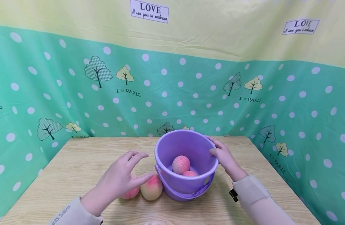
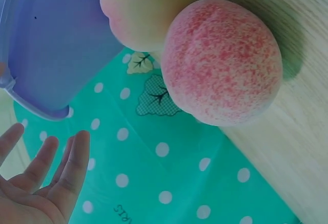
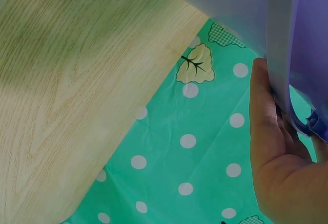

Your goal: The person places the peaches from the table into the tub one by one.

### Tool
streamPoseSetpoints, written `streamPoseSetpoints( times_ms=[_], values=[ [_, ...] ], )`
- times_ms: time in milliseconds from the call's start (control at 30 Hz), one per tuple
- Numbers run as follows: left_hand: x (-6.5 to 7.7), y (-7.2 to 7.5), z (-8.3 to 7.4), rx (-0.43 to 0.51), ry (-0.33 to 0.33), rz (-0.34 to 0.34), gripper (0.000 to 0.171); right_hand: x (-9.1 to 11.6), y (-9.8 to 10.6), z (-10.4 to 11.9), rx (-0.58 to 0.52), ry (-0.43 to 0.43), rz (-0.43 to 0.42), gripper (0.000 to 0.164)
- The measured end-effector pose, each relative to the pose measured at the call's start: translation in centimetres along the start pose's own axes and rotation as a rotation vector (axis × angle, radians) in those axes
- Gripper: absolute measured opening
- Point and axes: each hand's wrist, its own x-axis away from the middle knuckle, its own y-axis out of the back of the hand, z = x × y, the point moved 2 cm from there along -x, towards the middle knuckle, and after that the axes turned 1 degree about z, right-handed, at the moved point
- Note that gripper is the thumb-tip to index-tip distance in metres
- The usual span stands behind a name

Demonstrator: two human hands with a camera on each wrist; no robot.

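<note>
A purple bucket (image 1: 176, 184) stands on the table, its mouth tilted toward me and its handle hanging at the front. Two pink peaches lie inside, one whole peach (image 1: 181, 164) and another peach (image 1: 190, 173) partly hidden by the rim. My right hand (image 1: 224, 159) grips the bucket's right rim, thumb inside and fingers outside. Left of the bucket sit a cream-and-pink peach (image 1: 151, 190) and a pinker peach (image 1: 130, 193), the latter partly covered by my left hand (image 1: 117, 178). That hand hovers over them, fingers spread, holding nothing. In the left wrist view the pink peach (image 2: 223, 62) is apart from the fingers.
The light wooden table (image 1: 96, 153) ends at a green polka-dot cloth (image 1: 150, 103) that hangs behind and at both sides. A small black object (image 1: 233, 195) is at the right sleeve's cuff.
</note>
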Motion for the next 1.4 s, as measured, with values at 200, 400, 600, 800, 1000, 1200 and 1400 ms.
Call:
streamPoseSetpoints(
  times_ms=[200,400,600,800,1000,1200,1400],
  values=[
    [0.6,-0.2,0.3,-0.021,0.051,0.014,0.057,0.1,0.0,0.1,-0.005,-0.003,0.0,0.08],
    [1.2,-0.6,0.8,-0.039,0.072,0.019,0.056,0.1,0.0,0.1,-0.004,-0.001,0.001,0.08],
    [1.7,-0.8,1.1,-0.05,0.121,0.07,0.055,0.1,0.0,0.1,-0.005,-0.001,-0.004,0.079],
    [2.0,-0.8,1.3,-0.053,0.165,0.11,0.054,0.1,0.0,0.1,-0.008,-0.002,-0.004,0.079],
    [2.2,-0.7,1.6,-0.079,0.188,0.136,0.054,0.0,0.0,0.1,-0.006,-0.005,-0.004,0.079],
    [2.3,-0.8,1.7,-0.094,0.19,0.132,0.054,0.0,0.0,0.1,-0.004,-0.002,-0.002,0.079],
    [2.5,-1.0,1.9,-0.108,0.191,0.133,0.055,0.0,0.0,0.1,-0.005,0.0,0.0,0.08]
  ],
)
